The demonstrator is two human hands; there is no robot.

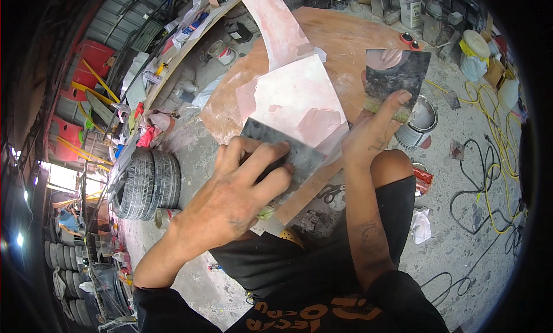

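In front of me lies a white panel (288,100) with pink filler patches, its long curved arm (273,28) reaching away. My left hand (242,180) grips a dark flat filler spreader (308,154), fingers pressed on top of it; its far edge overlaps the panel's near side. Whether it touches the surface I cannot tell. My right hand (371,126) holds up a dark square filler plate (397,77) at the panel's right, thumb on its front. Pink filler (383,59) sits near the plate's upper left corner.
Beneath the panel is a large brown board (340,31). An open can (417,126) stands by my right hand. Scissors (331,193) lie near my knee. Stacked tyres (151,183) stand left, beside a cluttered bench (178,45). Yellow and black cables (489,160) coil on the right floor.
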